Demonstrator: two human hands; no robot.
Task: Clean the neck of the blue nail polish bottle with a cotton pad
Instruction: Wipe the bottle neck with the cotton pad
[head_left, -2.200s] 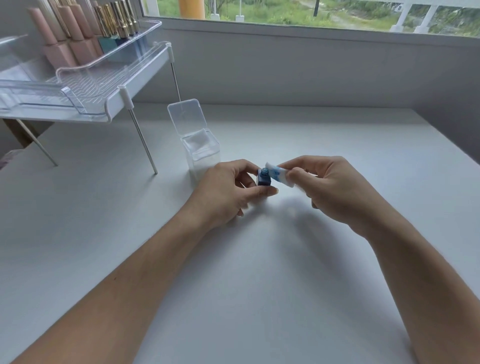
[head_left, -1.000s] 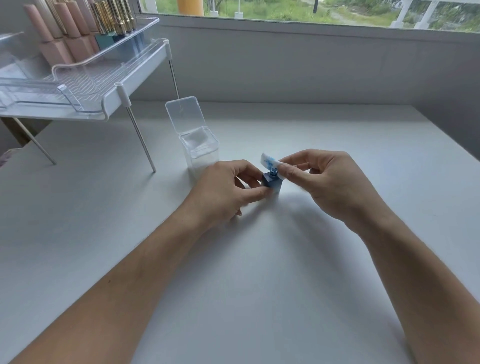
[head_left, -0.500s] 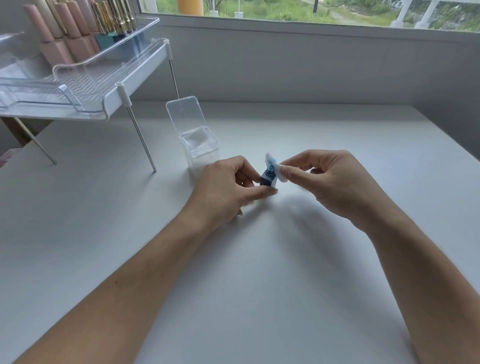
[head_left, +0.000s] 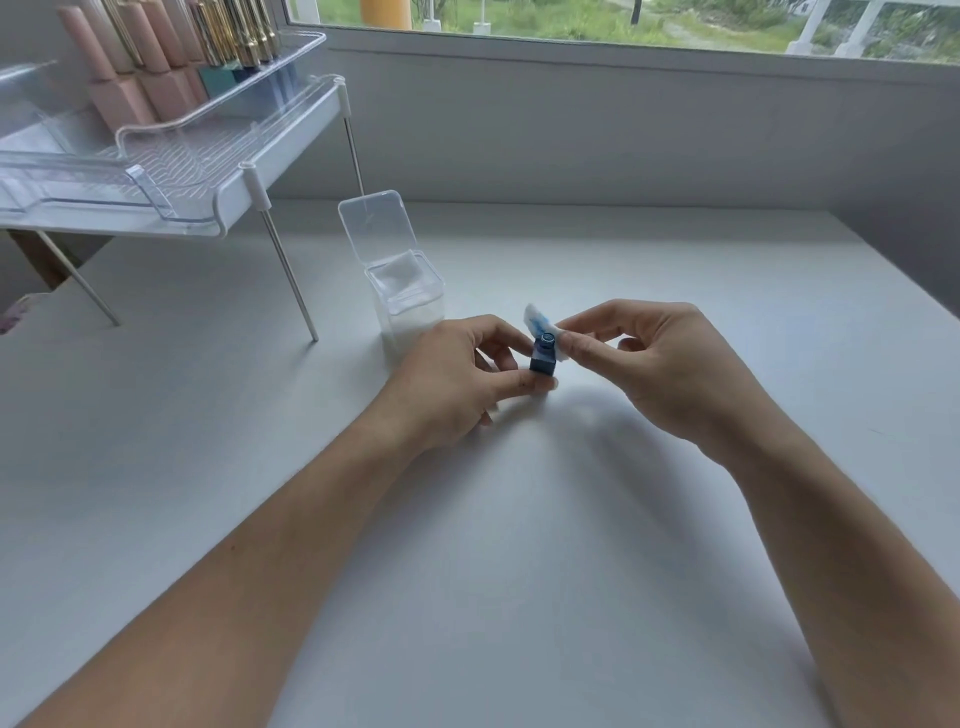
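Note:
A small square blue nail polish bottle (head_left: 543, 359) without its cap stands on the white table, its round neck facing up. My left hand (head_left: 457, 379) grips its body between thumb and fingers. My right hand (head_left: 660, 364) pinches a white cotton pad (head_left: 537, 321) stained blue. The pad is pressed against the far and right side of the bottle's neck.
A clear plastic box of cotton pads (head_left: 405, 296) with its lid flipped up stands just left of my left hand. A clear raised shelf (head_left: 171, 171) on thin metal legs holds several nail polish bottles (head_left: 156, 62) at the far left. The wall and window run behind the table (head_left: 519, 571).
The pad has shifted around the neck from its right side toward the far side. The bottle stayed in my left hand, turning slightly upright.

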